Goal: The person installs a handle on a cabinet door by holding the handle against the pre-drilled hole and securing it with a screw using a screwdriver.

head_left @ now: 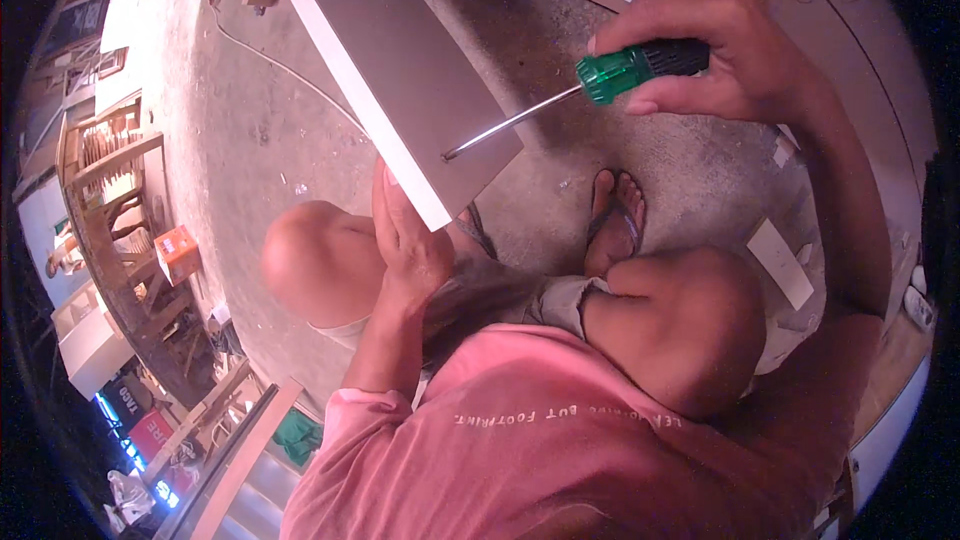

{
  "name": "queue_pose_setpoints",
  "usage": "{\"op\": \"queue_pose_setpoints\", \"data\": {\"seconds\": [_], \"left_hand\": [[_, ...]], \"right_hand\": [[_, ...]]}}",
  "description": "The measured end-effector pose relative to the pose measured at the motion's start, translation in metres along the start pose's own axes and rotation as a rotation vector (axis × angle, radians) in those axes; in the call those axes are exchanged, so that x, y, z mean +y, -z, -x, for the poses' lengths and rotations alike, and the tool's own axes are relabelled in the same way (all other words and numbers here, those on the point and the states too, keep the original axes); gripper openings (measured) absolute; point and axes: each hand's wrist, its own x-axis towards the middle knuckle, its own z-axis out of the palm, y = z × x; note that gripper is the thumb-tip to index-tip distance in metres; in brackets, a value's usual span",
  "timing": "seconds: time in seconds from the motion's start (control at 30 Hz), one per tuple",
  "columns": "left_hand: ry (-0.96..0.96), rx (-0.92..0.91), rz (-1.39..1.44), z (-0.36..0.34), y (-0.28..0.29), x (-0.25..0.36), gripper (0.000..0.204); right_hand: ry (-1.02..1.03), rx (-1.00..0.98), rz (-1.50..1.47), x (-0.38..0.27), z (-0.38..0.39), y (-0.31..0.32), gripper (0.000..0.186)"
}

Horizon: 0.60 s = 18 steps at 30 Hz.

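A screwdriver point(622, 73) with a green and black handle is gripped in my right hand point(715, 40), fingers on one side and thumb on the other. Its metal shaft slants down to the left, and the tip meets the face of a long panel point(400, 60) near its close end, at a small dark spot. The panel has a grey-looking face and a white edge, and stands tilted in front of my knees. My left hand point(408, 240) holds its near end from the left and below, some fingers hidden behind the board.
Concrete floor point(270, 120) lies around my sandalled feet, a cable running across it. At left are wooden racks point(110, 170), an orange box point(177, 255) and a green bag point(297, 437). A large panel point(850, 30) with a metal fitting stands at right, above a white offcut point(780, 262).
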Motion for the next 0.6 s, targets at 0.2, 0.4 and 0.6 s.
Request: {"op": "queue_pose_setpoints", "data": {"seconds": [0.2,0.4,0.6], "left_hand": [[-0.100,0.046,-0.031,-0.005,-0.006,0.004,0.048],[-0.132,0.091,-0.049,0.001,-0.006,0.001,0.049],[-0.018,0.044,0.050,-0.005,-0.009,0.010,0.048]], "right_hand": [[-0.147,0.048,-0.115,-0.031,-0.033,0.023,0.036],[-0.620,-0.245,-0.376,-0.027,-0.033,0.030,0.039],[-0.533,-0.205,-0.328,-0.013,-0.021,0.026,0.056]]}}
